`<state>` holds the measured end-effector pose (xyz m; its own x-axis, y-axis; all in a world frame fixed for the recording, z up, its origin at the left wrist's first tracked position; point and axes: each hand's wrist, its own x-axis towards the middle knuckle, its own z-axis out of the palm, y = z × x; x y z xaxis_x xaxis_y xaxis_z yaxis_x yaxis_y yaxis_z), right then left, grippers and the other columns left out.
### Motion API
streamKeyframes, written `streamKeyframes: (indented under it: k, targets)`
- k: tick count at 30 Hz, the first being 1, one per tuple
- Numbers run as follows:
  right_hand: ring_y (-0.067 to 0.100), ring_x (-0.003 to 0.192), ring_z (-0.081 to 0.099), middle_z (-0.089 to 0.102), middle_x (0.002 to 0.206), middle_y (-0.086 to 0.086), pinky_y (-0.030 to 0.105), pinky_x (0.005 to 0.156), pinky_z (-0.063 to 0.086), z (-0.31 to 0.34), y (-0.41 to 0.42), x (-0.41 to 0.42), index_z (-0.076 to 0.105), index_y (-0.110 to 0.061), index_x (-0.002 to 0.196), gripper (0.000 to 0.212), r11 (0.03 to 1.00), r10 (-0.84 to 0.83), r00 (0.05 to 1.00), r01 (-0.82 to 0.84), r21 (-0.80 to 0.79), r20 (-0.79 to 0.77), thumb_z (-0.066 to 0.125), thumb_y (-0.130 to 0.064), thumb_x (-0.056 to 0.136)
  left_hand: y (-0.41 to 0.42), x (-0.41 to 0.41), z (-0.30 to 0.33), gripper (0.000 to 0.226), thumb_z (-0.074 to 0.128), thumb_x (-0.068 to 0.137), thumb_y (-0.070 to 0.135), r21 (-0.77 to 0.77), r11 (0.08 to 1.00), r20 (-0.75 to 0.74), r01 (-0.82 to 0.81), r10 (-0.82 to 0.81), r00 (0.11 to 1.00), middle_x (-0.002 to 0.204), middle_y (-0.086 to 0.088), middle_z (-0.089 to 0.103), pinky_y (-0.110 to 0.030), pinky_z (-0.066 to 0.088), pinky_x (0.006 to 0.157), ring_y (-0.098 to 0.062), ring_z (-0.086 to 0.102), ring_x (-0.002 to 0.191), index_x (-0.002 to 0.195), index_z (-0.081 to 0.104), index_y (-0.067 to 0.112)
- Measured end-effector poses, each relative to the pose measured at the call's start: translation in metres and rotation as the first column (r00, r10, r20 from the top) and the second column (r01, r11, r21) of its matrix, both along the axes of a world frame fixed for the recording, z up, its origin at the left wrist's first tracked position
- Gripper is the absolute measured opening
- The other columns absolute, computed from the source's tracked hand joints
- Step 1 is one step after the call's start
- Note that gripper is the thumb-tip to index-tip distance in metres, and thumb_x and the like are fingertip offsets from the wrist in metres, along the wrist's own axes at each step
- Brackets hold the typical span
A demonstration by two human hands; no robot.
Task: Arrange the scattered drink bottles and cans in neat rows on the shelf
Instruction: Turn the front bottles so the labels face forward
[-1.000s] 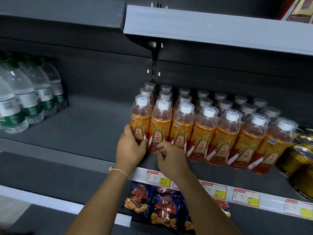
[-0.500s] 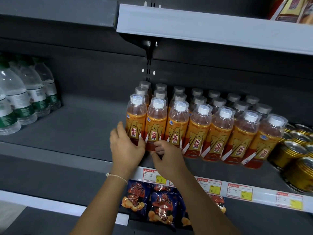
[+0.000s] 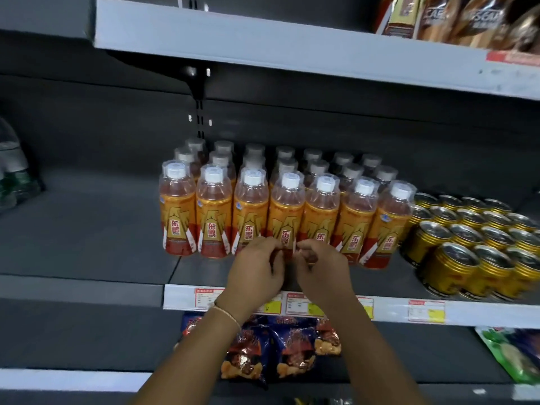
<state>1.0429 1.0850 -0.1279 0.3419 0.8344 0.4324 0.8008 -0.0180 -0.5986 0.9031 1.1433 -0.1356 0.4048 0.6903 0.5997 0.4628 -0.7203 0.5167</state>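
Orange drink bottles with white caps stand in three rows on the dark shelf. Both my hands are at the foot of the fourth front-row bottle. My left hand pinches its base from the left, while my right hand pinches it from the right. The bottle's base is hidden behind my fingers. Gold cans stand packed in rows just right of the bottles.
Water bottles stand at the far left, with bare shelf between them and the orange bottles. An upper shelf overhangs, holding brown packs. Price tags line the shelf's front strip. Snack bags lie on the shelf below.
Both hands moved right along the front row, from the first two bottles to the fourth. The view shifted right, so the water bottles slid to the left edge.
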Motion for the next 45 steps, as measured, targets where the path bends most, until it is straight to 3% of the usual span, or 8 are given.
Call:
streamKeyframes:
  k: [4, 8, 17, 20, 25, 32, 37, 45]
  targets:
    - [0.007, 0.075, 0.063, 0.069, 0.081, -0.010, 0.015, 0.060, 0.044, 0.002, -0.019, 0.046, 0.070, -0.022, 0.096, 0.009, 0.996, -0.089, 0.996, 0.089, -0.014, 0.007, 0.061, -0.022, 0.095, 0.002, 0.022, 0.000, 0.010, 0.054, 0.089, 0.011, -0.064, 0.997, -0.009, 0.039, -0.040, 0.999, 0.083, 0.004, 0.063, -0.027, 0.046, 0.068, -0.010, 0.054, 0.078, 0.088, 0.063, 0.016]
    - [0.013, 0.077, 0.065, 0.072, 0.084, -0.005, 0.031, 0.067, 0.056, 0.004, -0.029, 0.087, 0.071, -0.021, 0.091, 0.012, 0.984, -0.161, 0.987, 0.162, -0.078, 0.023, 0.061, -0.025, 0.096, 0.000, 0.039, -0.003, 0.008, 0.057, 0.091, 0.019, -0.110, 0.993, -0.021, 0.036, -0.038, 0.999, 0.083, 0.006, 0.064, -0.027, 0.046, 0.064, -0.008, 0.055, 0.075, 0.090, 0.064, 0.018]
    - [0.011, 0.088, 0.061, 0.068, 0.093, -0.006, 0.032, 0.078, 0.054, -0.001, -0.021, 0.109, 0.067, -0.025, 0.099, 0.010, 0.987, 0.028, 0.987, -0.002, -0.163, 0.158, 0.059, -0.025, 0.095, -0.007, 0.078, -0.010, 0.009, 0.056, 0.093, 0.025, -0.183, 0.983, -0.059, -0.010, -0.001, 0.998, 0.075, 0.014, 0.058, -0.014, 0.033, 0.055, -0.001, 0.050, 0.064, 0.085, 0.059, 0.025]
    - [0.007, 0.084, 0.061, 0.069, 0.089, -0.009, 0.024, 0.073, 0.052, -0.003, -0.025, 0.112, 0.069, -0.024, 0.097, 0.008, 0.991, 0.057, 0.992, -0.042, -0.126, 0.112, 0.062, -0.024, 0.094, -0.010, 0.081, -0.014, 0.005, 0.055, 0.093, 0.026, -0.145, 0.987, -0.100, -0.067, 0.053, 0.994, 0.081, 0.012, 0.058, -0.019, 0.042, 0.062, -0.002, 0.052, 0.073, 0.088, 0.056, 0.026]
    - [0.003, 0.062, 0.057, 0.060, 0.072, -0.014, 0.015, 0.051, 0.037, -0.013, -0.040, 0.135, 0.060, -0.026, 0.078, 0.025, 0.944, -0.298, 0.950, 0.307, -0.121, 0.089, 0.064, -0.047, 0.092, -0.019, 0.088, -0.014, 0.014, 0.056, 0.091, 0.032, 0.014, 0.989, -0.131, -0.147, 0.148, 0.980, 0.075, 0.007, 0.063, -0.026, 0.046, 0.057, -0.010, 0.056, 0.068, 0.084, 0.062, 0.022]
    - [0.028, 0.121, 0.061, 0.062, 0.132, 0.003, 0.042, 0.093, 0.053, -0.007, -0.033, 0.152, 0.033, -0.021, 0.144, 0.084, 0.951, -0.290, 0.920, 0.247, -0.184, -0.265, 0.083, -0.034, 0.078, -0.032, 0.139, 0.001, 0.049, 0.041, 0.091, 0.062, 0.073, 0.910, -0.433, -0.407, 0.397, 0.810, 0.072, 0.000, 0.065, -0.027, 0.044, 0.052, -0.019, 0.062, 0.066, 0.079, 0.060, 0.018]
    - [0.023, 0.116, 0.063, 0.066, 0.126, -0.002, 0.036, 0.094, 0.049, -0.010, -0.032, 0.163, 0.051, -0.024, 0.130, 0.060, 0.962, -0.229, 0.957, 0.195, -0.188, -0.179, 0.080, -0.041, 0.080, -0.034, 0.150, -0.003, 0.049, 0.040, 0.093, 0.061, 0.090, 0.889, -0.461, -0.449, 0.437, 0.773, 0.075, 0.000, 0.066, -0.027, 0.048, 0.055, -0.018, 0.064, 0.069, 0.080, 0.061, 0.018]
    - [0.024, 0.118, 0.062, 0.064, 0.129, 0.000, 0.038, 0.095, 0.051, -0.015, -0.031, 0.166, 0.050, -0.022, 0.132, 0.062, 0.969, -0.216, 0.964, 0.191, -0.158, -0.153, 0.078, -0.043, 0.081, -0.035, 0.152, -0.010, 0.050, 0.038, 0.092, 0.063, 0.107, 0.876, -0.440, -0.470, 0.466, 0.767, 0.070, 0.003, 0.064, -0.025, 0.046, 0.050, -0.014, 0.061, 0.061, 0.076, 0.057, 0.020]
